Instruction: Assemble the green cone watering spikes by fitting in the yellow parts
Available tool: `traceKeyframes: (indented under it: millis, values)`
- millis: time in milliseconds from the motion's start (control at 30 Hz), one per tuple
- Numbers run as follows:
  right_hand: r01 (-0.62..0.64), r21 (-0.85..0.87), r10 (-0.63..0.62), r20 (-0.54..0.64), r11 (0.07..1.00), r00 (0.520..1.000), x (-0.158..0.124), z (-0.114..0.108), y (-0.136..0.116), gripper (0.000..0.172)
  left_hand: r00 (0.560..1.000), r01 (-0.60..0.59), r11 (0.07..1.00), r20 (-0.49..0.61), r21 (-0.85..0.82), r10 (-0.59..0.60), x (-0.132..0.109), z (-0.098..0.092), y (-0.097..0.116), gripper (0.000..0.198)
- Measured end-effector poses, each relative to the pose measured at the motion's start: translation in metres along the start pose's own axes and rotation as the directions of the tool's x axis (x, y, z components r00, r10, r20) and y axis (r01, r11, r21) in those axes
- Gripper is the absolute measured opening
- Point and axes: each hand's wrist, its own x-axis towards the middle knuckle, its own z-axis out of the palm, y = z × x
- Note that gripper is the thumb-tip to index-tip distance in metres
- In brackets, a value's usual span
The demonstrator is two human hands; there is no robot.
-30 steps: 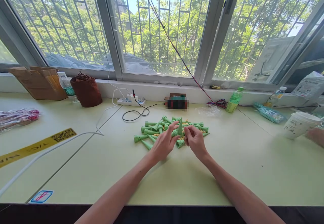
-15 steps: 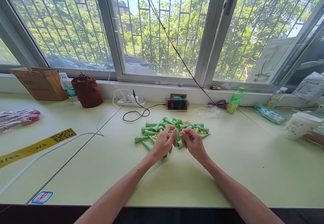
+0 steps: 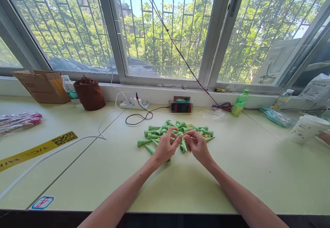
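A pile of green plastic cone-shaped spikes (image 3: 154, 131) with ribbed caps lies on the table in front of me, small yellow-orange pieces mixed in. My left hand (image 3: 166, 147) reaches over the near side of the pile. Its thumb and index finger close at the upper end of one green spike (image 3: 184, 144), which points down toward me. Opposite it, my right hand (image 3: 197, 145) is closed in a pinch beside that same spike. What lies between the right fingertips is too small to make out.
Along the window sill stand a cardboard box (image 3: 42, 87), a brown drawstring bag (image 3: 89, 93), a power strip (image 3: 134, 103) and a green bottle (image 3: 239, 103). A white cup (image 3: 306, 129) is at the right. A white cable (image 3: 64, 143) crosses the table's left side.
The spike between my hands has tilted, and its narrow body now shows more. My left fingers have bent and moved slightly down toward the right fingertips. The pile looks unchanged.
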Motion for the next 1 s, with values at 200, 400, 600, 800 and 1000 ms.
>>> traceKeyframes:
  millis: [200, 400, 600, 800, 1000]
  values:
    - [-0.015, 0.011, 0.016, -0.005, 1.0, 1.0, -0.0002, 0.0002, 0.0, 0.025, 0.997, -0.045, 0.996, -0.065, 0.077, 0.05, 0.0015, -0.0003, -0.0012, 0.036]
    - [-0.046, 0.032, 0.047, -0.005, 0.998, 0.999, 0.0001, 0.001, 0.0009, 0.025, 0.992, -0.079, 0.992, -0.092, 0.099, 0.088, 0.002, 0.0005, -0.0055, 0.035]
    - [-0.065, 0.028, 0.065, -0.008, 0.998, 0.998, 0.0013, -0.0002, 0.0025, 0.031, 0.991, -0.129, 0.986, -0.029, 0.111, 0.133, 0.0008, 0.0019, -0.0088, 0.034]
    - [-0.098, 0.042, 0.098, -0.009, 0.994, 0.995, 0.002, -0.0005, 0.0015, 0.038, 0.983, -0.172, 0.978, -0.037, 0.12, 0.177, 0.0002, 0.0021, -0.0083, 0.033]
    - [-0.108, 0.097, 0.111, -0.021, 0.989, 0.994, 0.0052, 0.0001, 0.0008, 0.043, 0.975, -0.214, 0.964, -0.02, 0.157, 0.22, 0.0006, 0.0022, -0.0066, 0.033]
